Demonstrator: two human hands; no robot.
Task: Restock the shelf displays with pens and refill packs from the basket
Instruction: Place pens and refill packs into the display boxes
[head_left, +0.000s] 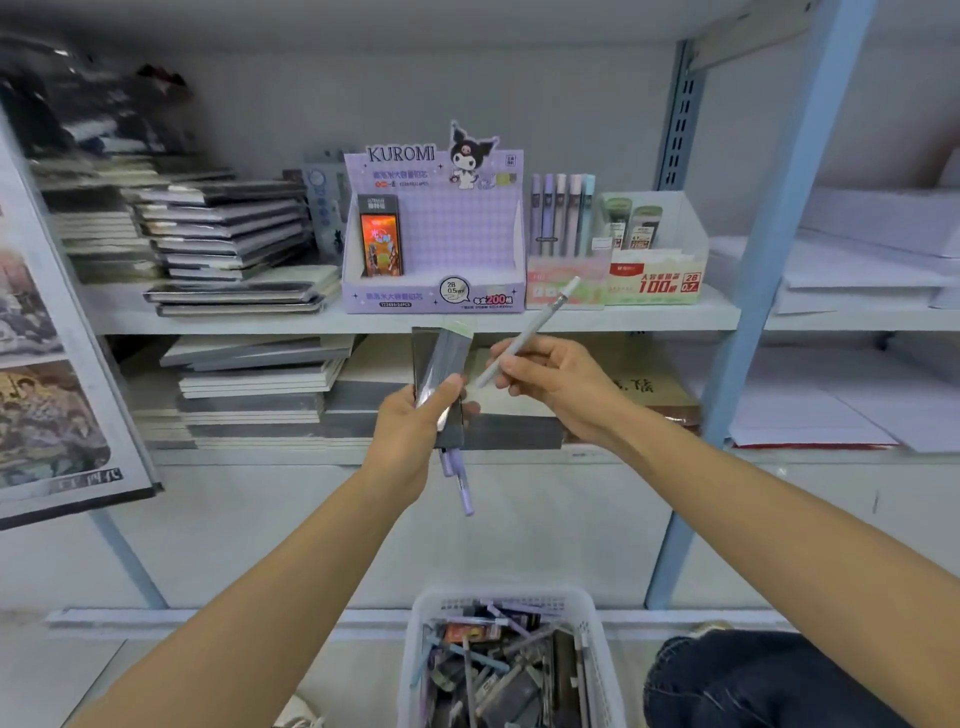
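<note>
On the shelf (260, 322) the Kuromi box (457, 234) holds a single pack (381, 236) at its left end, the rest of its tray bare. Below and in front of it, the left hand (410, 431) grips a bundle: dark refill packs (441, 364) standing up out of the fist, thumb pressed across them, and purple pens (457, 473) hanging out beneath. The basket (415, 644) sits low at centre on the floor, full of mixed stock. The right hand (550, 379) pinches one pale pen (535, 325) between thumb and fingertips, its far end tilted up and rightward toward the pen tray (563, 291), where several pens (561, 213) stand upright. Right of that, the green box (654, 283) holds a few lead tubes. The step in hand looks like sorting: one pen is singled out and on its way to the tray. The next move likely calls for turning the pen upright and lowering it into a free gap among the standing pens without knocking them, then feeding the packs into the Kuromi box.
</note>
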